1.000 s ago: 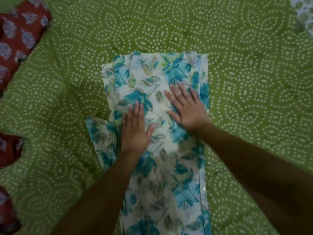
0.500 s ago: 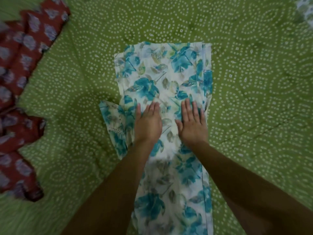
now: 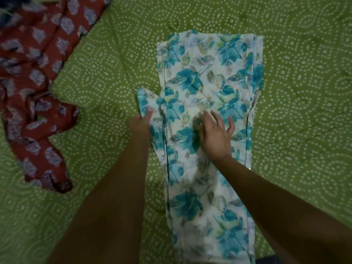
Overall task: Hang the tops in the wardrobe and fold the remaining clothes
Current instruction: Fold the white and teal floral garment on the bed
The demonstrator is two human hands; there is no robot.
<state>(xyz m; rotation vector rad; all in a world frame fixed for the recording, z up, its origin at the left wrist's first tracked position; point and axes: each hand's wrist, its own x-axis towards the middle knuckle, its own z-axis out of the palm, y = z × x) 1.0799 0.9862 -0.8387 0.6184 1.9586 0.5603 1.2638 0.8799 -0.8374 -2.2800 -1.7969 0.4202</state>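
A white garment with a teal floral print (image 3: 209, 77) lies folded into a long strip on the green dotted bedsheet (image 3: 304, 92). A flap of it sticks out on the left side. My left hand (image 3: 141, 123) grips that flap at its edge, thumb on top. Over the middle of the strip, my right hand (image 3: 215, 134) has its fingers spread and relaxed; whether it touches the cloth I cannot tell. Both forearms reach in from the bottom of the view.
A red garment with pale grey-blue motifs (image 3: 36, 88) lies crumpled at the left, apart from the floral one. The green sheet stretches out on the right and at the top. A dark object shows at the bottom edge (image 3: 268, 261).
My left hand moved left off the middle of the garment and took hold of the side flap. My right hand drew back slightly and its fingers spread. The view shifted, showing more red cloth.
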